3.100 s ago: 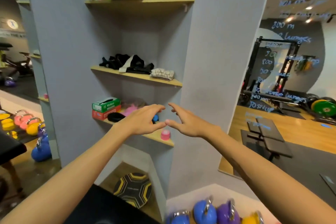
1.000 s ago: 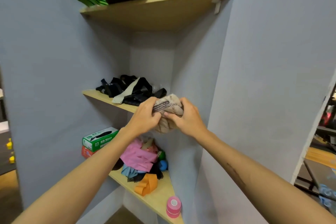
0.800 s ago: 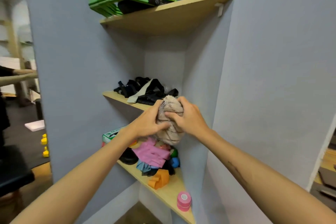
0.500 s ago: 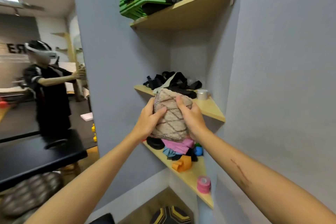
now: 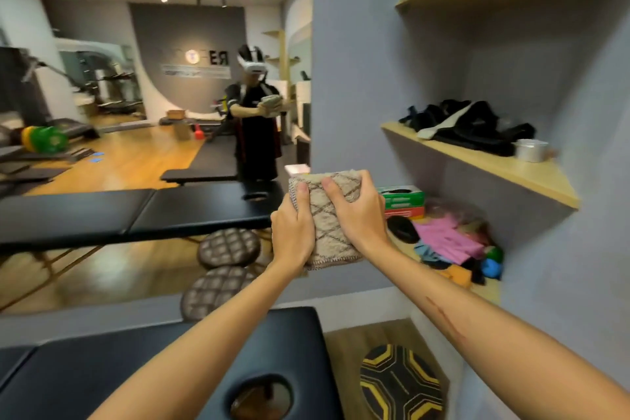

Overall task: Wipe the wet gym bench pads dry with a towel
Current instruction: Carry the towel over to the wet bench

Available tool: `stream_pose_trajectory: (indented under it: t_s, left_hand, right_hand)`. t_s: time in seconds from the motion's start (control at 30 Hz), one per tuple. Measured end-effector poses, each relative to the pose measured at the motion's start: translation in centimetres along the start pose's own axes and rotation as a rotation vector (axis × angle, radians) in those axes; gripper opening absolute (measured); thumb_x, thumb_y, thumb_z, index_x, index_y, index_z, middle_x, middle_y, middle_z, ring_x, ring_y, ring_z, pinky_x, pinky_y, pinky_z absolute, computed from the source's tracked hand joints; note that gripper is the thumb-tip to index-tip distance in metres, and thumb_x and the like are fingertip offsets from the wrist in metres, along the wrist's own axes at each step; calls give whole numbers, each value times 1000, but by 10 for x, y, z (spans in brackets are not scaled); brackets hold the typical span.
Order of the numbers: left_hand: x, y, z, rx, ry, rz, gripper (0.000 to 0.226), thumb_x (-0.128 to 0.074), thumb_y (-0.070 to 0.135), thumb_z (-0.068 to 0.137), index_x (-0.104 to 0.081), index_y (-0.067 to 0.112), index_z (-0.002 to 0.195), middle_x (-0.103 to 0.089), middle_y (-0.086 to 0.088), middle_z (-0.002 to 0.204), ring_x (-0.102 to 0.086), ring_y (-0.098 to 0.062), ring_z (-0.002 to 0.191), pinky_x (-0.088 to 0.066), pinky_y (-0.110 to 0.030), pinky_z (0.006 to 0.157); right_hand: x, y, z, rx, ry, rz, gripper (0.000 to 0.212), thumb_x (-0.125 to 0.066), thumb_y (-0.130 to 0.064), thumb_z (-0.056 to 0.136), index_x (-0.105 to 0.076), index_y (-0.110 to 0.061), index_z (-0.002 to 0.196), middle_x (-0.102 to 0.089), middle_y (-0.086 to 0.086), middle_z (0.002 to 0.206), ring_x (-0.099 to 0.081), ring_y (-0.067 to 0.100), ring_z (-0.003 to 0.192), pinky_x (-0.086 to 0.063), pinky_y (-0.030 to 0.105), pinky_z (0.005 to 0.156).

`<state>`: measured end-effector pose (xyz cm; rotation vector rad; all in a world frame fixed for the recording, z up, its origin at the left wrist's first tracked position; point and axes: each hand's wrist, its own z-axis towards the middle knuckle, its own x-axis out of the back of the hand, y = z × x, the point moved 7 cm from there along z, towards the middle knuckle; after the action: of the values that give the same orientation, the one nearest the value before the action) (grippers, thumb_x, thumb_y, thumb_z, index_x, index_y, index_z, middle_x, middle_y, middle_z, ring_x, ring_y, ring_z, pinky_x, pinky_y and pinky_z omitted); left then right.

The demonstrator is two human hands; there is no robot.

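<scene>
Both hands up at frame centre w/ a folded beige towel (image 5: 328, 220) between them. Left hand (image 5: 292, 233) grips its left edge, thumb curled over the front; right hand (image 5: 358, 215) grips the right side, thumb across the diamond pattern. Black padded bench (image 5: 102, 372) w/ face hole sits along the bottom of frame, below the towel. Corner shelves (image 5: 491, 160) at right hold black straps, a tin, boxes, pink cloth. Mirror (image 5: 136, 112) at left reflects the person.

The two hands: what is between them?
In the head view, the folded beige towel with a dark diamond pattern sits between the left hand and right hand; both grip it by its sides.
</scene>
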<state>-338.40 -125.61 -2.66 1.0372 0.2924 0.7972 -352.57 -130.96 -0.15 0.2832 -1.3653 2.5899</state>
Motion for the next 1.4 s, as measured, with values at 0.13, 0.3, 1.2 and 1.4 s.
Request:
stream_pose_trajectory:
  t_s: [0.13,0.3,1.2,1.4]
  left_hand:
    - [83,-31,-8,74,129,99,55,-27,51,101,-66,12,107,-70,-4,100,-61,-19,97,-38,-28,80]
    - [198,-61,-27,126,263,176,51,-28,52,100,-65,16,98,-67,4,88,-61,-16,88,-45,-34,80]
    - [809,-1,-324,341,1200,658,44,-28,42,103,-55,8,104,-59,-6,94,-50,-24,89,-28,-31,71]
    - [877,-6,-366,378,1344,721,38,-28,40,104,-55,13,104,-54,4,87,-46,-17,86,-28,-29,72]
  right_hand:
    - [-75,-27,-34,22,-141,71,39,-68,-56,84,-55,-25,103,-65,-11,94,-62,18,98,-49,32,84]
    - [-167,-76,-87,66,-311,156,38,-67,-59,84,-53,-25,97,-64,-10,93,-60,18,98,-48,35,86]
    - [-467,-475,-557,331,-1306,710,32,-55,-51,96,-55,-20,104,-64,-16,94,-59,-5,90,-42,13,75]
    - [-521,-517,-628,361,-1436,817,28,-57,-51,94,-57,-24,102,-69,-12,94,-64,1,93,-50,30,86]
